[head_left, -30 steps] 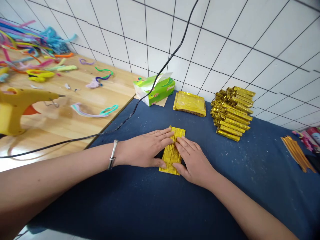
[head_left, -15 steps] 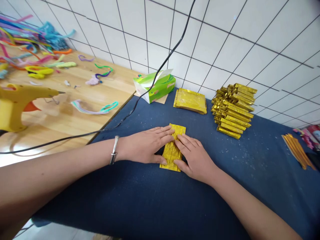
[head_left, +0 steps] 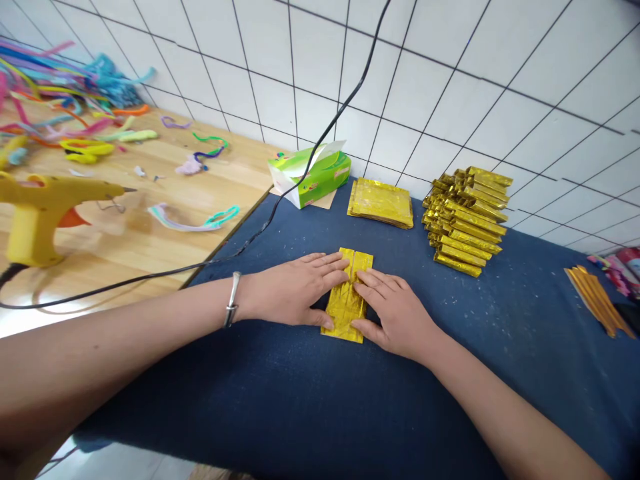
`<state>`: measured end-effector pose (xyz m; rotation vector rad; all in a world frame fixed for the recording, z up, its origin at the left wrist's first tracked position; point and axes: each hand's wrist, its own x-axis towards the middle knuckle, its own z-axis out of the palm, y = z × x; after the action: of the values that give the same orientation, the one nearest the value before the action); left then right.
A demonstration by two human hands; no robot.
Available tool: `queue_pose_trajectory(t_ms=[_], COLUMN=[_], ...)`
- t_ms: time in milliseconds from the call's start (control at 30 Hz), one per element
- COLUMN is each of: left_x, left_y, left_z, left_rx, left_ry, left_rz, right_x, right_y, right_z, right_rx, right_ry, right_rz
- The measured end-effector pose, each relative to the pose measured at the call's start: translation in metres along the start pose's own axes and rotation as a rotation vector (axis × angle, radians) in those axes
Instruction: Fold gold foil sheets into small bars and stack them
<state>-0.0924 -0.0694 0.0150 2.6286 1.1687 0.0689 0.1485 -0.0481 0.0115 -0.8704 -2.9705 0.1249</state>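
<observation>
Creased gold foil paper [head_left: 345, 308]: lies flat on the dark blue cloth [head_left: 280, 400], between two bare hands, with a narrow lengthwise seam showing at its far end. Under the left hand [head_left: 300, 290], held down along the left side, fingers outstretched toward the far end and thumb on the nearer part. Under the right hand [head_left: 397, 313], held down along the right side in the same way, fingertips farther off, thumb nearer. In both cases, unclenched, palm down, pressing rather than grasping. Around the left wrist, a silver metal bangle [head_left: 232, 300].

Beyond the hands, on the cloth: a flat stack of gold foil sheets [head_left: 381, 202] and, to its right, a heaped pile of long gold foil tubes [head_left: 467, 227]. Left of the stack, a green and white cardboard tissue box [head_left: 323, 180], crossed in front by a black cable [head_left: 345, 110]. Far right, a bundle of flat orange-brown strips [head_left: 595, 300]. On the pale wooden tabletop [head_left: 245, 167] at left: a yellow plastic glue gun [head_left: 33, 220], yellow-handled scissors [head_left: 86, 150] and a tangle of multicoloured fuzzy stems [head_left: 60, 77]. Behind everything, a white tiled wall [head_left: 315, 40].
</observation>
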Motion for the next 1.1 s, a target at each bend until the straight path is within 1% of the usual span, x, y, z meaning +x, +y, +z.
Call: queue_pose_trajectory(t_ms=[200, 533, 700, 800, 967, 1100], left_x=[-0.001, -0.001, 0.000, 0.000, 0.000, 0.001], left_y=[0.001, 0.002, 0.003, 0.001, -0.003, -0.002], left_z=[-0.002, -0.002, -0.003, -0.001, 0.004, 0.003], left_rx=[0.003, 0.019, 0.032, 0.027, 0.001, 0.020], left_ry=[-0.002, 0.007, 0.008, 0.012, 0.005, -0.009], left_rz=[0.013, 0.019, 0.029, 0.030, 0.011, 0.011], right_x=[0.000, -0.002, -0.003, -0.002, 0.000, 0.000], right_y=[0.001, 0.007, 0.003, -0.001, -0.005, -0.004], right_z=[-0.003, -0.003, 0.000, 0.002, 0.006, 0.007], right_rx=[0.024, 0.077, 0.066, 0.063, 0.039, 0.020], right_ry=[0.020, 0.020, 0.016, 0.013, -0.018, -0.042], right_rz=[0.001, -0.002, 0.006, 0.006, 0.018, 0.009])
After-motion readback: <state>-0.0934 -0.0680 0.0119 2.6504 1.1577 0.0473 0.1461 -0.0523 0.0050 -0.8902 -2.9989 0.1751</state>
